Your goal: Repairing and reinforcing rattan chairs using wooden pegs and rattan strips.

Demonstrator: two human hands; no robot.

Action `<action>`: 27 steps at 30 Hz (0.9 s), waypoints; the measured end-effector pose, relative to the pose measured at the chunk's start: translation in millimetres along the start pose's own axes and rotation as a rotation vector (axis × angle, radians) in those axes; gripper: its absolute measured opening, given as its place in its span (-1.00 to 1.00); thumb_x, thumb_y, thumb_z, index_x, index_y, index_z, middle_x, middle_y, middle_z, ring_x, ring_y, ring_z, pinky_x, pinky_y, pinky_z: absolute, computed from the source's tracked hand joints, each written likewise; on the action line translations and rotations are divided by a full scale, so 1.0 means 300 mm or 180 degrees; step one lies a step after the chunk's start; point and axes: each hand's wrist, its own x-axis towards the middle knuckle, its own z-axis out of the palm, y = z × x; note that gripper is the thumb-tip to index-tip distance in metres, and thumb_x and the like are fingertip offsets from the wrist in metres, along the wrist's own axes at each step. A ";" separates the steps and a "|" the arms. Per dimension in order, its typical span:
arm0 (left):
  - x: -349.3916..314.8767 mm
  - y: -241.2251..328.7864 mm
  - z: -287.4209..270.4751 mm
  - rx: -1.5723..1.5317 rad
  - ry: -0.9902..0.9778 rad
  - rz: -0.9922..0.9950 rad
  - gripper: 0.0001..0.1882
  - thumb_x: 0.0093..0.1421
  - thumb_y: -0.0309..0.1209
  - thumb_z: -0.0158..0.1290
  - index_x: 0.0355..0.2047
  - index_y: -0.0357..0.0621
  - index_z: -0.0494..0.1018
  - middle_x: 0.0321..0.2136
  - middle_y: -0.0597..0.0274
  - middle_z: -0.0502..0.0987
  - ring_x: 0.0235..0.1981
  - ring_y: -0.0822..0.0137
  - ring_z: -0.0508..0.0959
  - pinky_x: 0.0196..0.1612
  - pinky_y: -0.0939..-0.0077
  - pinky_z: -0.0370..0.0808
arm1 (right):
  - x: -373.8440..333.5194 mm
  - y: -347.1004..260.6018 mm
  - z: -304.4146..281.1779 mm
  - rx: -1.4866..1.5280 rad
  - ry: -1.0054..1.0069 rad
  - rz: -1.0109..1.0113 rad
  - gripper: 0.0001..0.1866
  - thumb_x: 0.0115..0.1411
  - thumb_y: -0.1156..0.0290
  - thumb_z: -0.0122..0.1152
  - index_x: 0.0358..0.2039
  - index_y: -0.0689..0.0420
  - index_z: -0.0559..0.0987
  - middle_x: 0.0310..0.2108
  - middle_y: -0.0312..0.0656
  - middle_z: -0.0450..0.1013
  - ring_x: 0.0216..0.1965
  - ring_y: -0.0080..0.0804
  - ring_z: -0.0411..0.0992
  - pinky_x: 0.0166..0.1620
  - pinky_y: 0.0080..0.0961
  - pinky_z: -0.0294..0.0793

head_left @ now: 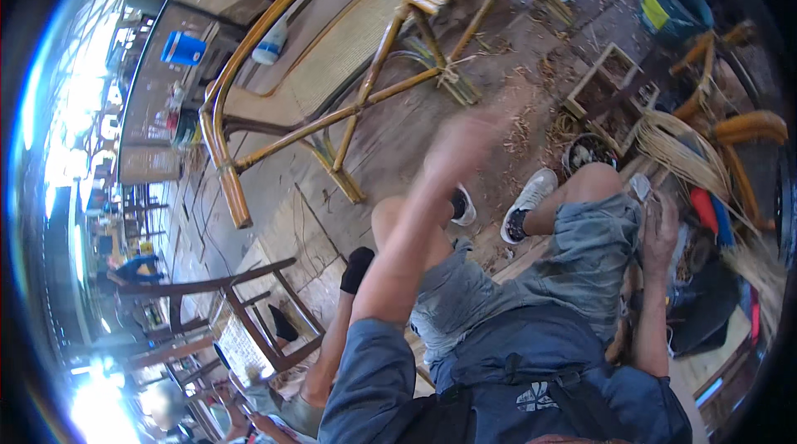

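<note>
My left hand (469,145) is stretched out ahead over the floor, smeared by motion, so its fingers cannot be made out. Beyond it and to the left stands a bamboo or rattan furniture frame (398,98), its poles bent and lashed at a crossing. My right hand (662,232) hangs low beside my right knee, next to a small whitish piece (640,187). Whether its fingers hold anything is not clear. A coil of pale rattan strips (682,149) lies just past that hand, near a red-and-blue item (704,210).
A wooden box (571,104) and a dark bowl (588,153) sit ahead of my right foot. Shavings (523,129) litter the floor. A dark green bucket (677,4) stands far right. At the left are a wooden chair (274,278) and another person's arm (328,353).
</note>
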 end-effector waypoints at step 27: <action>0.349 -0.045 0.021 0.0663 -0.2535 0.0417 -0.39 0.08 -0.23 0.02 0.04 -0.39 0.20 -0.46 -0.02 0.53 -0.40 0.09 0.54 -0.31 0.29 0.45 | 0.318 -0.390 0.474 0.0753 -0.1698 -0.1391 -0.55 -0.02 0.47 0.13 -0.06 0.16 0.34 -0.33 -0.06 0.39 -0.29 -0.13 0.38 -0.31 -0.30 0.36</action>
